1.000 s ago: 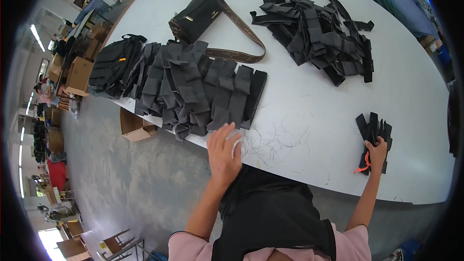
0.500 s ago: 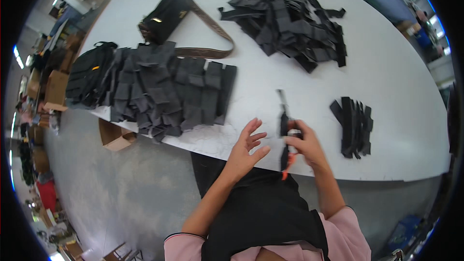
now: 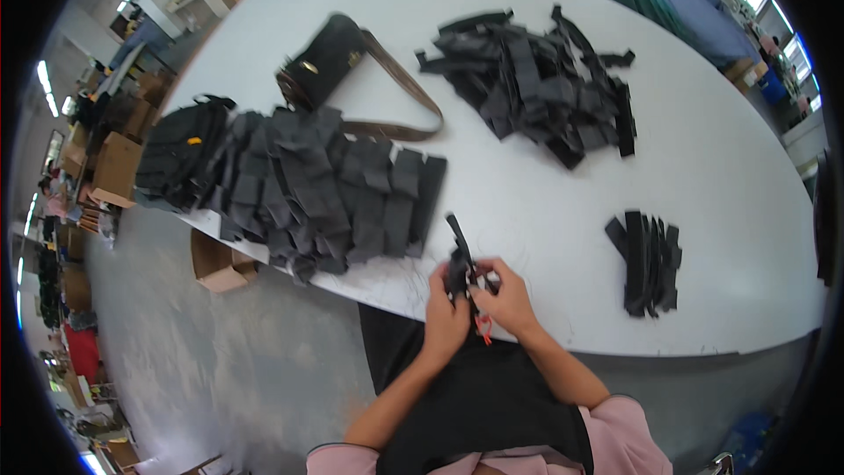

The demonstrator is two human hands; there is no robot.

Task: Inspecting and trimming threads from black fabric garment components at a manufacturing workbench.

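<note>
white table (image 3: 545, 211) | grey concrete floor (image 3: 176, 361) | cardboard boxes (image 3: 114, 158)

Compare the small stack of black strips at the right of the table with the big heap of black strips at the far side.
The small stack holds only a few strips; the big heap holds many more. The small stack's strips lie side by side, roughly parallel; the big heap's strips cross one another at all angles. The small stack lies near the table's front edge; the big heap lies farther back. Both are black strips on the white table.
</note>
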